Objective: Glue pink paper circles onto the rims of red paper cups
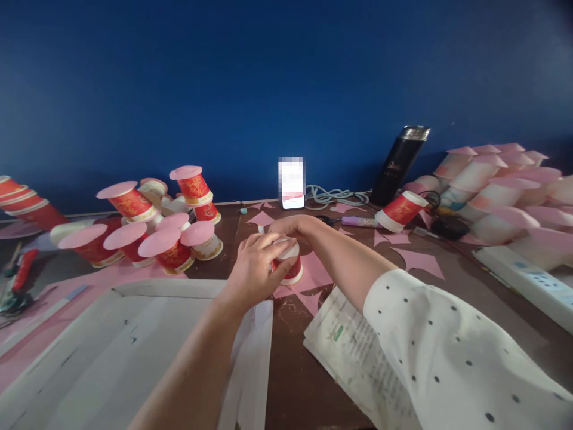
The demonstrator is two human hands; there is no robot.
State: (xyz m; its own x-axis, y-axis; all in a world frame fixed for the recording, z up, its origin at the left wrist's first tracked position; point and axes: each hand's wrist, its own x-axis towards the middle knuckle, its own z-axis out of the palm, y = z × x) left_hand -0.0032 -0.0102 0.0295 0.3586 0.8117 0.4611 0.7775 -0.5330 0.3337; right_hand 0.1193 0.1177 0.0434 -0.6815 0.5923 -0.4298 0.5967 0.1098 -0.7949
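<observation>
A red paper cup (294, 272) with a white rim stands upside down or upright, I cannot tell which, on pink paper (316, 272) in the middle of the desk. My left hand (256, 263) is closed over its top and near side, with the thumb along the front. Behind the cup, my right hand (293, 226) curls round to the left. Its fingertips are mostly hidden by my left hand. A small white tip (261, 229) shows beside these fingers; what it belongs to is unclear.
Red cups with pink discs (163, 245) stand in a cluster at left, and more cups (501, 191) pile at right. A lit phone (291, 182), black flask (398, 167), coiled cable (335, 197), white box lid (134, 334), printed paper (353, 358) and power strip (528, 286) surround the hands.
</observation>
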